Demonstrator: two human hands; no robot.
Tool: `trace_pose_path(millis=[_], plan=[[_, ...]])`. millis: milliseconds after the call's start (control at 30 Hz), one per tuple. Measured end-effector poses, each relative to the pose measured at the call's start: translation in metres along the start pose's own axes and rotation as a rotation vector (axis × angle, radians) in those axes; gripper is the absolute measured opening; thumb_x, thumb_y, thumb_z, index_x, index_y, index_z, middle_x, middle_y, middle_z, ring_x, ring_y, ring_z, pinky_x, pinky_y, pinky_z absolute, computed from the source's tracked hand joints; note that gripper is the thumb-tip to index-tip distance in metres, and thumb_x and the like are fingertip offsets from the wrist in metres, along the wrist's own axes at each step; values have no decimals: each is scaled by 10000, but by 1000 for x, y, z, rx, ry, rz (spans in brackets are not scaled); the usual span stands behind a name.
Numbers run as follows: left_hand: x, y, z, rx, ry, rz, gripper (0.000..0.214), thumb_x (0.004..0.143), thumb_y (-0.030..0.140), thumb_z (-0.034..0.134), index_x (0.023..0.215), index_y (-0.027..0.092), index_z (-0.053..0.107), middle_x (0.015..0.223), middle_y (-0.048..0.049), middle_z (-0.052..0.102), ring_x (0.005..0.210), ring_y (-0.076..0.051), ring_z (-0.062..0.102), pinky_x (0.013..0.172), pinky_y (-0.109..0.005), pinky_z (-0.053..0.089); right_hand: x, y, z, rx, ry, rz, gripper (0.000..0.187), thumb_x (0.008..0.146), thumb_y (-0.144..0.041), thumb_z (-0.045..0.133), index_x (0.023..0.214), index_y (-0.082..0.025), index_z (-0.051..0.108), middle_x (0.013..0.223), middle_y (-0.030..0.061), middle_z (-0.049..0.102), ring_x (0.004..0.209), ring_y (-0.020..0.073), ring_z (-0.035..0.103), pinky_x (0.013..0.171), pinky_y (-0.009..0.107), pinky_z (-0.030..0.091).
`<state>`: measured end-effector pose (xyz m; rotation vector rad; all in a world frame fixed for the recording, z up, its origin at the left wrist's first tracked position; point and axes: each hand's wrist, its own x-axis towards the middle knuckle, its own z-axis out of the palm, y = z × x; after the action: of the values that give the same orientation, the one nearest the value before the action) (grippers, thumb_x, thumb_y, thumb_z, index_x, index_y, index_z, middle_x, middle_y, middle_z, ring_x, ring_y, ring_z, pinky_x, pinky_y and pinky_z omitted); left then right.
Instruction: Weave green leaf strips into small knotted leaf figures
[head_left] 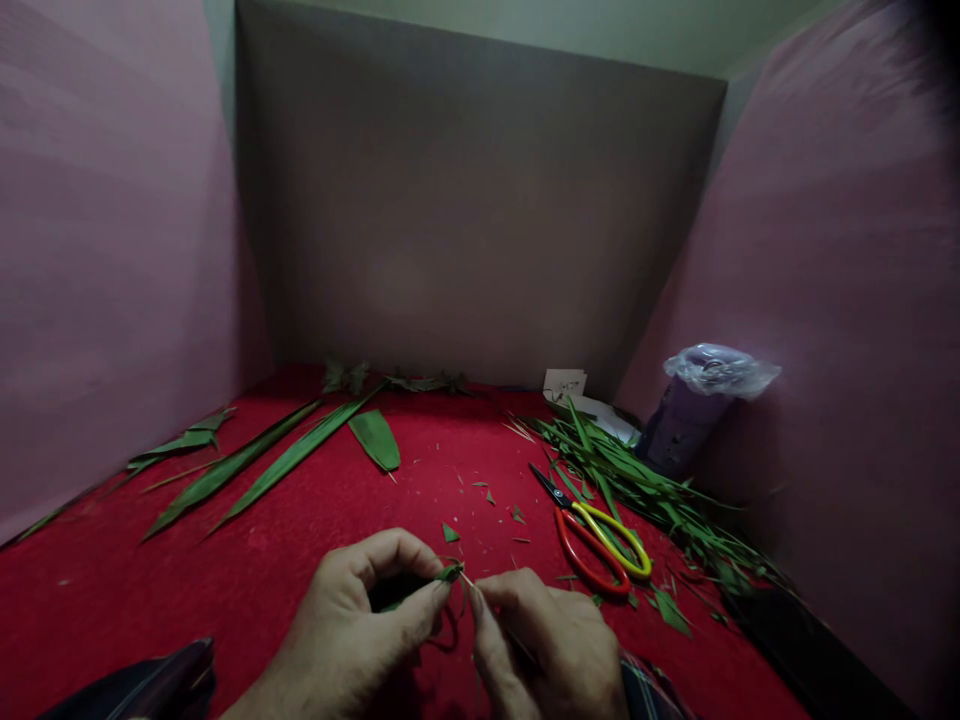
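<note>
My left hand [360,620] is closed in a pinch round a small folded green leaf piece [448,573], low in the middle of the view. My right hand [551,645] is closed too, its thumb and fingers pinching a thin pale strip [466,580] that comes out of the leaf piece. The hands almost touch above the red cloth [300,530]. Scissors [596,535] with a red and a yellow handle lie shut on the cloth just right of my right hand.
Long green leaves [255,465] lie at the left, a pile of narrow leaf strips [645,490] at the right. A purple cylinder capped with plastic [694,405] stands at the right wall. Small leaf scraps dot the cloth. Pink and grey panels enclose the space.
</note>
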<state>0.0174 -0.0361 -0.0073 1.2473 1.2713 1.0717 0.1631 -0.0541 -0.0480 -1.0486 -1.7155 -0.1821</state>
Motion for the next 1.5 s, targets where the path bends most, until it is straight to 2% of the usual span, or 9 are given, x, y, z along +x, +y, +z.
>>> trace_pose_path(millis=[233,433,767,967,1500], plan=[[-1,2,0,-8,-19,11,143,572,271,694,569,153,612,446,52,541,401,-82,430,422,-189,329,-2,3,1,7,-32,-34,198,834,-169,497,674,-193,611,437,-45,565,331,84,514,407,226,304],[1,-1,-1,-25,-45,-28,171,590,288,699,589,149,599,460,48,534,421,-84,419,427,-187,311,-3,9,-2,-17,-131,-104,189,848,-144,488,698,-182,595,437,-49,543,340,88,508,412,241,289],[0,0,-1,-61,-59,-50,167,587,271,719,585,154,600,456,64,507,416,-72,392,418,-181,305,-3,3,1,-31,-28,-10,204,821,-177,513,640,-195,605,426,-45,549,331,89,507,407,230,312],[8,-6,-6,-72,-176,-57,157,648,259,713,622,159,594,470,56,544,430,-82,437,440,-190,334,0,1,2,-80,31,-22,250,821,-185,487,595,-197,593,396,-49,509,309,84,471,388,221,300],[8,-11,-5,-76,-150,-54,163,627,271,728,623,154,615,495,42,548,455,-98,458,450,-201,339,-2,4,-1,-24,-57,-45,196,811,-154,496,660,-192,615,427,-44,545,336,94,507,414,233,304]])
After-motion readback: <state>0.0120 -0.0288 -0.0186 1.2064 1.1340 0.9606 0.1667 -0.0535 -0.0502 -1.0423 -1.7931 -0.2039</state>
